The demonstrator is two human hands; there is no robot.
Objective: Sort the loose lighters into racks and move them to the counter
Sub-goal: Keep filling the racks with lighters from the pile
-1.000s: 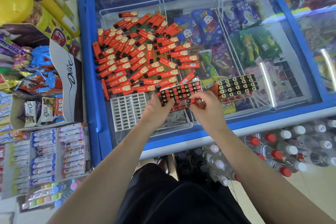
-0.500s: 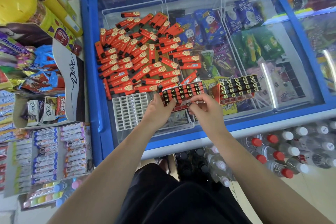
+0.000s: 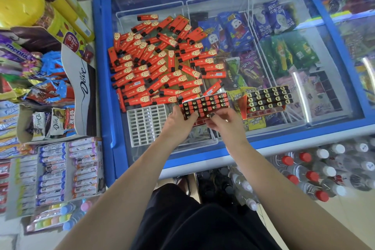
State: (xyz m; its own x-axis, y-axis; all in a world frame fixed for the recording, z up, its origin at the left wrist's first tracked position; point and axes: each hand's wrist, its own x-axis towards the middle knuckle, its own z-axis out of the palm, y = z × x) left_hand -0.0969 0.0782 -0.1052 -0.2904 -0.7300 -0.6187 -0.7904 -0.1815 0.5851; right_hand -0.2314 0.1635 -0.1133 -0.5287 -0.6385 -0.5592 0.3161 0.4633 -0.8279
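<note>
A filled rack of red lighters, black tops upward, is held just above the glass lid of a blue chest freezer, near its front edge. The rack's left end is gripped by the left hand, thumb curled onto the top row. Its near edge is pinched by the right hand, fingers bent under and against the front. Whether a single lighter is held in those fingertips cannot be told.

Just right of it, a second filled rack lies on the glass, tilted, apart from the hands. Just left, an empty white rack lies flat, its slots bare. Behind all three, a heap of loose lighters is spread over the lid's left half, lying at all angles.

Frozen snack packets are seen beneath the glass. A Dove display box stands left of the freezer; capped water bottles are stacked at lower right.
</note>
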